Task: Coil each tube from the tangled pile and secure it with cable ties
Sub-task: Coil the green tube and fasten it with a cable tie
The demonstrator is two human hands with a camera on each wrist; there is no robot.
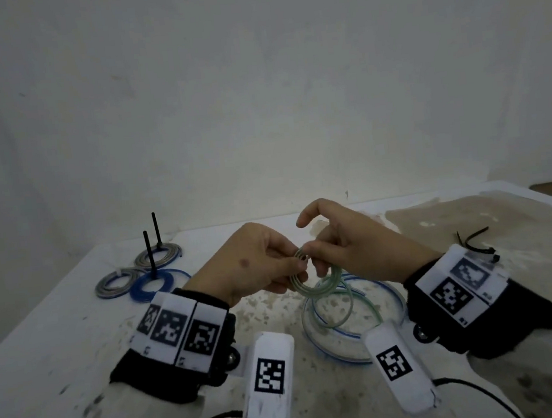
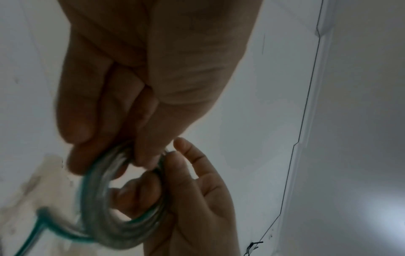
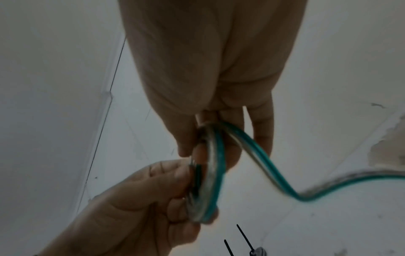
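Note:
A clear tube with a green stripe (image 1: 312, 284) is wound into a small coil (image 2: 122, 204) held above the table between both hands. My left hand (image 1: 266, 263) pinches the coil's near side between thumb and fingers. My right hand (image 1: 335, 247) grips the far side, with fingers through the loop and the index finger raised. The tube's loose tail (image 3: 306, 190) runs off to the right, down to a slack pile (image 1: 352, 316) with a blue-striped tube on the table. Loose black cable ties (image 1: 473, 240) lie behind my right wrist.
Three finished coils lie at the back left: a grey one (image 1: 157, 255), another grey one (image 1: 116, 283) and a blue one (image 1: 152, 284), each secured, with two black tie tails (image 1: 151, 254) standing upright. The white table (image 1: 60, 330) is stained, and a wall stands close behind.

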